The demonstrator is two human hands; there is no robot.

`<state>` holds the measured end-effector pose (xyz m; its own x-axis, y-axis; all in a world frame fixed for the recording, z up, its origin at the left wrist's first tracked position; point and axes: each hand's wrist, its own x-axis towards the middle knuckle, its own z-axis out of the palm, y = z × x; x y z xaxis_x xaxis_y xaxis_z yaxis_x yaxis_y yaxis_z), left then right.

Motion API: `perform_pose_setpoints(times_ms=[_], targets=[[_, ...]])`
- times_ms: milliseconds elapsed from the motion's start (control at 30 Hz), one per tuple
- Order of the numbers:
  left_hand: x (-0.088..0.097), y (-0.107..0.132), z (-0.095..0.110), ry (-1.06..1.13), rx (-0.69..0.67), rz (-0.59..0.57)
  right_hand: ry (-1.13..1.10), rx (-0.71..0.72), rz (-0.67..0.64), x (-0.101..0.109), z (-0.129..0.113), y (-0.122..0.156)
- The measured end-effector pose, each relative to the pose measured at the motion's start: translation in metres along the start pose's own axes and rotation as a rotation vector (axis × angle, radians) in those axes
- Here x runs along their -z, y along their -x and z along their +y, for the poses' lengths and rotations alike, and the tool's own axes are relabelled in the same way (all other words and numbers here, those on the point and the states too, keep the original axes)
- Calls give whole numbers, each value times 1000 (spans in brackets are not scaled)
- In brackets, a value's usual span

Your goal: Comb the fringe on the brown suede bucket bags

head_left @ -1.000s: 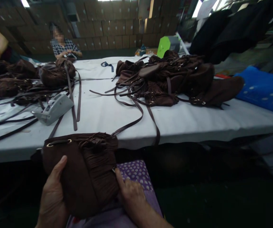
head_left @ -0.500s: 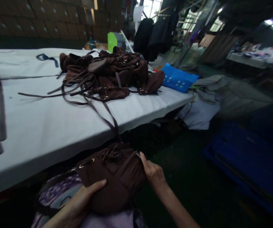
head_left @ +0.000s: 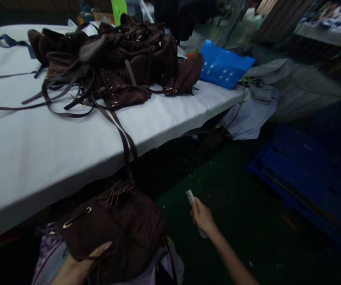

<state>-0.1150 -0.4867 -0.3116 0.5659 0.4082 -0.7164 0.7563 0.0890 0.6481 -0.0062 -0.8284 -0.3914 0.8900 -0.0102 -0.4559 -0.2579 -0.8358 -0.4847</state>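
Note:
A dark brown fringed bag (head_left: 99, 231) lies across my lap, below the table's front edge. Its flap has gold eyelets, and its strap runs up onto the table. My left hand (head_left: 84, 261) grips the bag at the lower flap, thumb on top and the other fingers hidden beneath. Off to the right of the bag, my right hand (head_left: 202, 217) is closed around a white comb (head_left: 190, 196). The comb's teeth stick out above the fingers, apart from the fringe.
A heap of similar brown bags (head_left: 113, 59) with loose straps covers part of the white-topped table (head_left: 54, 146). A blue dotted bag (head_left: 225, 65) sits at the table's right corner. Blue flat panels (head_left: 307, 190) lie on the floor at right.
My right hand has moved away from the fringe to the right, and the comb in it now shows clearly. The view has shifted; my left hand still holds the bag.

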Motion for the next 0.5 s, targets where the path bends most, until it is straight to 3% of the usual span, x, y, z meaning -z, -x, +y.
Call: perform_pose_setpoints(times_ms=[67,100,200,300,400,433,500], targets=[[-2,-5,2,12,-8,27,-58,163,-30,9,-25,17],[-5,-7,5,18,-11,15,-53,314,-40,13,-43,29],[-15,-5,23,64,26,-97,160,856,-47,23,-95,69],[-30,1,43,157,116,-174,317,1162,-23,31,-128,97],[-47,2,51,201,175,-192,390,1227,-90,29,-133,95],[-51,1,49,187,206,-208,414,1163,-119,26,-130,86],[-52,-2,44,167,250,-234,470,870,-115,22,-113,59]])
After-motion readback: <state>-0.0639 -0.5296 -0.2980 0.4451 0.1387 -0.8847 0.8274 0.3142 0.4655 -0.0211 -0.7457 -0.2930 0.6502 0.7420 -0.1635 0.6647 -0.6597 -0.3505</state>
